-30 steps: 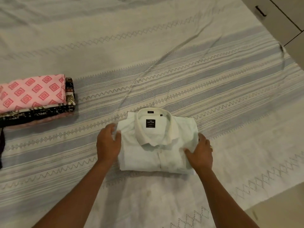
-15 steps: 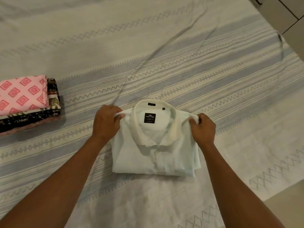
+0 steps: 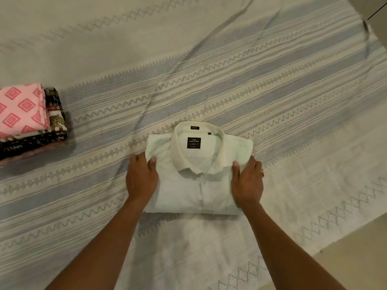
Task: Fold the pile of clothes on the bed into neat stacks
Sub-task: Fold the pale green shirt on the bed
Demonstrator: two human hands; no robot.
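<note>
Done: shirt (image 3: pixel 199 189) folded; 1 stack (image 3: pixel 27 122) at the bed (image 3: pixel 209 59)'s left edge.
Hands: left hand (image 3: pixel 141 177) and right hand (image 3: pixel 248 183) grip the shirt's sides.
Left: probably stacking it.

Cream bedspread (image 3: pixel 272 65) with grey-blue stripes and zigzag stitching, pale floor (image 3: pixel 356 260) past its lower-right edge

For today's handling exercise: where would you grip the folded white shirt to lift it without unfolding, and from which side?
Take the white shirt by its side edges, one hand from each side, where the left hand and right hand hold it. It lies flat, layered, so holding both sides should keep them together.
</note>
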